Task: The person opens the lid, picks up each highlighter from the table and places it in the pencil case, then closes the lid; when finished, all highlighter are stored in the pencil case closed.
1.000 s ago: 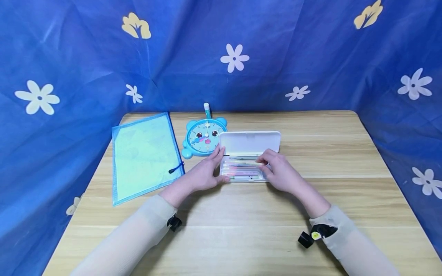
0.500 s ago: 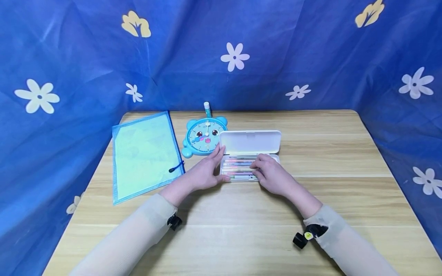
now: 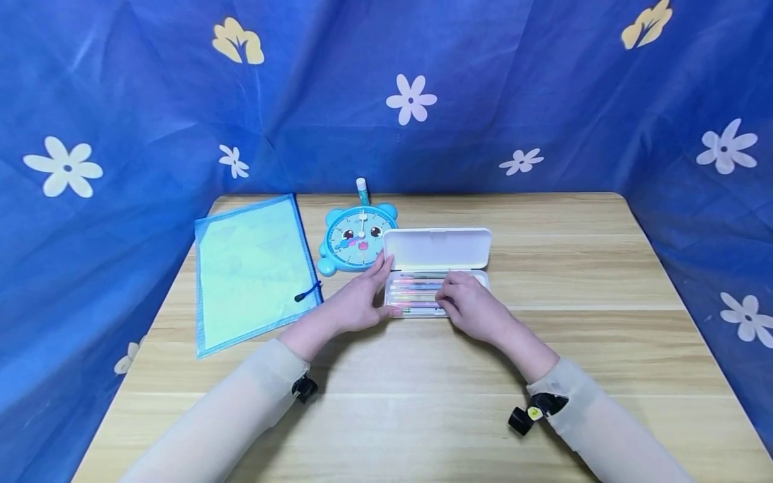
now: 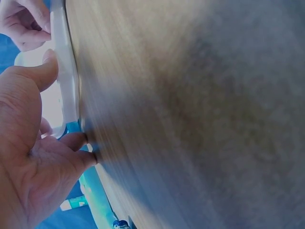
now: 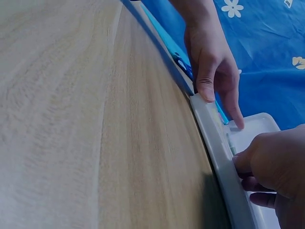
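Note:
A white pencil case (image 3: 437, 248) stands on the table with its lid raised. Several slim coloured pens (image 3: 414, 296) lie side by side in its tray. My left hand (image 3: 357, 303) holds the case's left end, thumb over the near rim and fingers by the lid. Over the tray's right half, my right hand (image 3: 474, 307) has its fingers bent together at the pen ends and seems to pinch a pen. In the right wrist view, the left thumb presses the rim of the case (image 5: 217, 143), while the right fingertips are partly hidden inside.
Behind my left hand lies a blue toy clock (image 3: 361, 238) with a face, and a glue stick (image 3: 362, 191) stands behind it. A light-green zip folder with blue edging (image 3: 256, 278) lies at left. A blue flowered cloth (image 3: 338, 121) hangs behind the wooden table (image 3: 386, 416).
My right hand has moved a little left and lower over the tray, and the pen it held raised is now down among the others. The left hand stays on the case.

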`<act>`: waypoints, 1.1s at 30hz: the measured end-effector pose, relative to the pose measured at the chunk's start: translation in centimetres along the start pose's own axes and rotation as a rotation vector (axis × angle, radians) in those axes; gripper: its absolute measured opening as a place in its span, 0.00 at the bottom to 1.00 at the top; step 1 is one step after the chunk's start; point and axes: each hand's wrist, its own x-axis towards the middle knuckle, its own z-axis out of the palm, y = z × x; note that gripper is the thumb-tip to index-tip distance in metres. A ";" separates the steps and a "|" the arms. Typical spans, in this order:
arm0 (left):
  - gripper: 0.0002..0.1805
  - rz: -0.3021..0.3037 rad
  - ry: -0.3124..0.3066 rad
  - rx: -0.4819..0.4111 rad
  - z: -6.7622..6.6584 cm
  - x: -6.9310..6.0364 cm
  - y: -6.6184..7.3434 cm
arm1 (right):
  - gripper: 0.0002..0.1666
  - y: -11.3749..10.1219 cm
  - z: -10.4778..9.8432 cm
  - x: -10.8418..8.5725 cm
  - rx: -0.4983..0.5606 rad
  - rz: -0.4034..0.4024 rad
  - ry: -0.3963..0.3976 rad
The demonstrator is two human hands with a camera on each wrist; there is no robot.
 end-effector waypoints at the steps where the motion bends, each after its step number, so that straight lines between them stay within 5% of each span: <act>1: 0.63 0.000 0.001 -0.002 0.0 0.0 0.0 | 0.03 -0.1 -0.1 0.0 -0.008 -0.001 -0.005; 14: 0.63 0.011 0.002 0.008 0.2 0.1 -0.3 | 0.06 0.2 -0.6 -0.2 0.021 0.010 -0.018; 33: 0.63 0.009 0.001 0.002 0.0 0.1 -0.2 | 0.17 2.6 -6.8 -0.7 0.209 0.126 0.249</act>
